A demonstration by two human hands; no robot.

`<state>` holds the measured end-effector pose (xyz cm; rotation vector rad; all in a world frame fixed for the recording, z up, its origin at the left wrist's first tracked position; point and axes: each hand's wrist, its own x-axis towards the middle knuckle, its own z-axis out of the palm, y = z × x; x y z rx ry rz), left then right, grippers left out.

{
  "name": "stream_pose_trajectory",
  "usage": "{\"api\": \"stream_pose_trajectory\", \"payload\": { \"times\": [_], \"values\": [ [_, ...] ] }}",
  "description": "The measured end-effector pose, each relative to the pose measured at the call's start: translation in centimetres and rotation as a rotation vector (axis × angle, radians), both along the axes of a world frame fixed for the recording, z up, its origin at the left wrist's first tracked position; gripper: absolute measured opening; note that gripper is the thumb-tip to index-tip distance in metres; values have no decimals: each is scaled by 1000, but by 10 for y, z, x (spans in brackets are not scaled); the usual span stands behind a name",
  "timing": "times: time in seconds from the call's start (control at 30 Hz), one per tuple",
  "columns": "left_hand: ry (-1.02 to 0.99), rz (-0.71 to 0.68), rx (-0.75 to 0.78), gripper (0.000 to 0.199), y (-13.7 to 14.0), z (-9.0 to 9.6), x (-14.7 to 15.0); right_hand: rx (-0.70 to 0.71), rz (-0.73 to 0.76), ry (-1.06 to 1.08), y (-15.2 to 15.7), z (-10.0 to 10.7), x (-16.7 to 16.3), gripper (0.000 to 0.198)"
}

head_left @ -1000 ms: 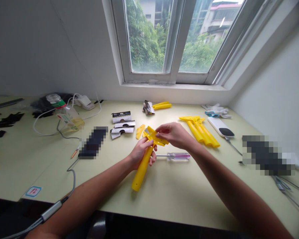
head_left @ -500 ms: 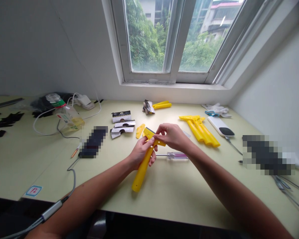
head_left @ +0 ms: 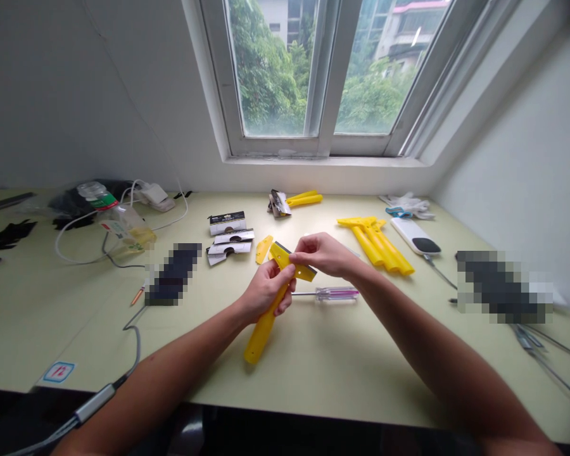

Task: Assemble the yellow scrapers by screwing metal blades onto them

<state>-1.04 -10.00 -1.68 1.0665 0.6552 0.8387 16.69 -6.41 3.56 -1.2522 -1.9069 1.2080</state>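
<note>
A yellow scraper (head_left: 261, 335) is held at a slant above the table, its head up and its handle toward me. My left hand (head_left: 261, 294) is closed around its neck, thumb against the head. A dark blade edge runs along the top of the head. Thumb and fingertips of my right hand (head_left: 322, 253) pinch together at the middle of the head; anything small between them is hidden. Behind the head lies a flat yellow plate (head_left: 264, 249). A screwdriver (head_left: 337, 294) with a clear and purple handle rests just beyond the scraper.
Several yellow scraper handles (head_left: 380, 247) lie to the right, near a white power bank (head_left: 415, 236) and gloves (head_left: 411, 206). Opened cardboard packages (head_left: 228, 234) sit behind on the left. At the far left are a bottle (head_left: 123, 221) and cables.
My right fingertips have shifted slightly on the scraper's head, and more of the blade edge shows at its right end. My left hand keeps its grip. The whole view has shifted a little.
</note>
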Motion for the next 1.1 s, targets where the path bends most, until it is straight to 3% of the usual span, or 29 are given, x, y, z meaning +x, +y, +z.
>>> {"api": "stream_pose_trajectory", "payload": {
  "times": [0.17,0.33,0.43,0.53,0.83,1.1],
  "values": [
    [31,24,-3,32,6,2,-4,109,-83,-71,10,-2,7,27],
    [-10,193,18,32,24,3,-18,237,-269,-290,33,-10,46,25],
    [-36,270,-16,32,31,-1,-21,217,-164,-563,41,-19,65,21],
    [-23,267,-37,33,28,-4,-18,241,-71,-699,44,-31,66,20],
    [-9,190,-59,35,14,-1,-7,276,-65,-781,49,-58,47,17],
    [-12,190,-61,40,12,2,-7,252,-45,-741,50,-50,53,17]
  ]
}}
